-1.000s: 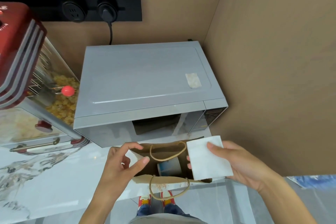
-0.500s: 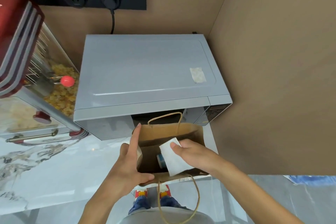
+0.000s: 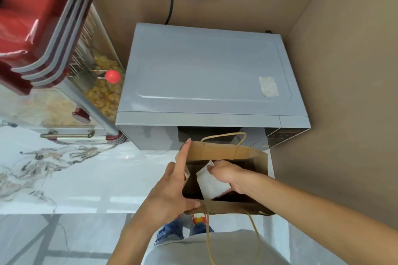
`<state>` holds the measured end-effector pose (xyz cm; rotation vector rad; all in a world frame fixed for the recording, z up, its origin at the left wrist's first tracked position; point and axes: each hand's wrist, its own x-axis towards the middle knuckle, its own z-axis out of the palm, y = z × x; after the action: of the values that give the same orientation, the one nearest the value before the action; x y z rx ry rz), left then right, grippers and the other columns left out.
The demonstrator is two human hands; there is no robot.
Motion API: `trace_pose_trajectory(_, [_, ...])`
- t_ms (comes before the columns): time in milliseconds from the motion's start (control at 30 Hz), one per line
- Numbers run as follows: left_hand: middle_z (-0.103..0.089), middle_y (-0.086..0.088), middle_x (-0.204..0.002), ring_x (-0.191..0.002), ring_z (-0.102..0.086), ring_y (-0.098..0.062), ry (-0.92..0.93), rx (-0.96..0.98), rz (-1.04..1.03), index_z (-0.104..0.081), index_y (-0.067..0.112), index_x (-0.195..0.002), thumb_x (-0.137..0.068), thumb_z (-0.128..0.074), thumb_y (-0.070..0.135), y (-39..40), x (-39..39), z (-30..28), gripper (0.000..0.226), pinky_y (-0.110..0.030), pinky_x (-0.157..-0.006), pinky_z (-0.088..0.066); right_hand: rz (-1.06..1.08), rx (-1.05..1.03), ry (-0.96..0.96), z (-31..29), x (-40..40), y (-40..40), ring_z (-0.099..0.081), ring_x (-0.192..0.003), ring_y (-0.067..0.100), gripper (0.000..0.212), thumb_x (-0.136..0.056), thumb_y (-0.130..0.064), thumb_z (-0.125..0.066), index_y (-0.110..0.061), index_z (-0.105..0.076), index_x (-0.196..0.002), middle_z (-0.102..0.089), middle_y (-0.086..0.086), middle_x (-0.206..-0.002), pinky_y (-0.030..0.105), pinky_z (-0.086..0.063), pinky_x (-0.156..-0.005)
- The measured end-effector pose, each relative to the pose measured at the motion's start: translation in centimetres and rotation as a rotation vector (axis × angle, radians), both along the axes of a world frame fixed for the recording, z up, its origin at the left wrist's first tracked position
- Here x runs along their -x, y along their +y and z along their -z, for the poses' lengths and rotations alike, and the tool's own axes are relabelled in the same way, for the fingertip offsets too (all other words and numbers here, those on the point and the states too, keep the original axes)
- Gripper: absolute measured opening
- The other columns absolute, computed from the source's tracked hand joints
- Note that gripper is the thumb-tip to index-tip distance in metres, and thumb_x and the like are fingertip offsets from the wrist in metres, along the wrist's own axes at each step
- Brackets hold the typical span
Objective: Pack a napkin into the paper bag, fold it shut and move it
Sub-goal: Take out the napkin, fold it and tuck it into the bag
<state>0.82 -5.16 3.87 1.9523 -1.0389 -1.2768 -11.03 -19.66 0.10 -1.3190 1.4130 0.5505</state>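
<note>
A brown paper bag [image 3: 224, 150] with twine handles stands open at the counter's front edge, right before the microwave. My left hand [image 3: 172, 189] grips the bag's left wall, thumb on the near rim and index finger stretched up along the corner. My right hand [image 3: 231, 175] reaches down into the bag's mouth and holds a folded white napkin [image 3: 210, 185] inside it, tilted. The bag's other contents are hidden in the dark below the napkin.
A grey microwave [image 3: 204, 71] stands just behind the bag. A red popcorn machine [image 3: 43, 34] with popcorn fills the left. The white marble counter [image 3: 75, 174] stretches left of the bag. A brown wall [image 3: 344, 92] closes the right side.
My right hand has carried the napkin from beside the bag's right rim down into its mouth. My left hand shifted to grip the left wall, and the bag stands taller and wider open.
</note>
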Motion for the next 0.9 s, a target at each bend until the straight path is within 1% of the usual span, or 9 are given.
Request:
trace_pose_trajectory(67, [-0.040,0.009,-0.126,-0.108,-0.045,-0.010,-0.003,0.007,-0.008,0.018,0.080,-0.129,-0.070,-0.087,0.008,0.0,0.1,0.0,0.140,-0.010,-0.068,-0.044,-0.055,0.022,-0.013,0.8,-0.7,0.0,-0.055,-0.078,0.013,0.024,-0.104,-0.032,-0.044,-0.021,-0.053,-0.123,-0.056,0.000,-0.089,0.023,-0.046,-0.060])
trace_pose_trajectory(133, [-0.040,0.009,-0.123,-0.106,-0.047,-0.009,-0.014,0.010,-0.004,0.020,0.081,-0.126,-0.070,-0.087,0.008,0.0,0.1,-0.1,0.141,-0.011,-0.069,-0.045,-0.125,0.058,-0.006,1.2,-1.6,0.1,-0.054,-0.081,0.011,0.028,-0.105,-0.023,-0.042,-0.015,-0.053,-0.129,-0.057,0.000,-0.094,0.022,-0.044,-0.062])
trace_pose_trajectory(200, [-0.043,0.008,-0.121,-0.101,-0.051,-0.009,-0.024,0.004,0.000,0.022,0.080,-0.126,-0.071,-0.087,0.009,-0.1,0.1,-0.4,0.141,-0.015,-0.073,-0.049,-0.203,0.095,-0.010,1.7,-2.4,0.4,-0.059,-0.105,0.023,0.036,-0.104,-0.014,-0.039,-0.007,-0.050,-0.137,-0.061,0.011,-0.121,0.030,-0.046,-0.081])
trace_pose_trajectory(267, [-0.045,0.008,-0.115,-0.095,-0.054,-0.010,-0.034,-0.007,-0.006,0.022,0.078,-0.128,-0.070,-0.087,0.009,-0.3,0.1,-0.7,0.141,-0.023,-0.076,-0.054,-0.259,0.113,-0.009,2.1,-3.0,0.8,-0.051,-0.128,0.037,0.042,-0.102,-0.009,-0.039,0.001,-0.044,-0.142,-0.052,0.023,-0.142,0.039,-0.043,-0.099])
trace_pose_trajectory(433, [-0.042,0.013,-0.103,-0.087,-0.056,-0.008,-0.054,-0.010,-0.003,0.024,0.079,-0.124,-0.070,-0.087,0.009,-0.7,0.1,-1.2,0.143,-0.035,-0.077,-0.060,-0.251,0.149,-0.041,4.0,-3.2,1.4,-0.044,-0.137,0.030,0.039,-0.104,-0.009,-0.038,-0.011,-0.043,-0.142,-0.048,0.014,-0.147,0.036,-0.035,-0.110])
trace_pose_trajectory(633, [-0.047,0.003,-0.104,-0.090,-0.058,-0.015,-0.071,-0.011,-0.027,0.017,0.076,-0.133,-0.068,-0.087,0.007,-0.5,0.3,-0.8,0.141,-0.036,-0.075,-0.060,-0.213,0.082,-0.093,5.9,-3.1,1.8,-0.044,-0.135,0.028,0.041,-0.102,-0.004,-0.044,-0.012,-0.040,-0.142,-0.048,0.014,-0.144,0.034,-0.035,-0.109])
trace_pose_trajectory(767, [-0.051,-0.004,-0.122,-0.100,-0.062,-0.019,-0.060,-0.007,-0.052,0.013,0.076,-0.134,-0.067,-0.087,0.004,-0.4,0.2,-0.7,0.141,-0.041,-0.079,-0.061,-0.125,0.003,-0.145,6.7,-3.7,2.8,-0.046,-0.134,0.026,0.050,-0.104,-0.019,-0.044,-0.010,-0.027,-0.150,-0.048,0.013,-0.145,0.034,-0.037,-0.109])
trace_pose_trajectory(833, [-0.056,-0.010,-0.119,-0.096,-0.064,-0.026,-0.040,-0.001,-0.055,0.011,0.075,-0.136,-0.066,-0.087,0.003,-0.2,0.0,-0.6,0.140,-0.045,-0.078,-0.061,-0.089,-0.017,-0.129,7.2,-4.0,3.2,-0.046,-0.134,0.026,0.050,-0.107,-0.024,-0.038,-0.007,-0.022,-0.152,-0.047,0.013,-0.147,0.030,-0.038,-0.103])
trace_pose_trajectory(900, [-0.060,-0.016,-0.106,-0.086,-0.064,-0.029,-0.024,-0.002,-0.050,0.010,0.076,-0.135,-0.065,-0.087,0.005,0.0,-0.3,-0.7,0.139,-0.046,-0.075,-0.061,-0.027,-0.017,-0.117,7.8,-4.2,3.4,-0.049,-0.132,0.026,0.041,-0.109,-0.024,-0.033,-0.008,-0.033,-0.146,-0.049,0.013,-0.146,0.027,-0.038,-0.098])
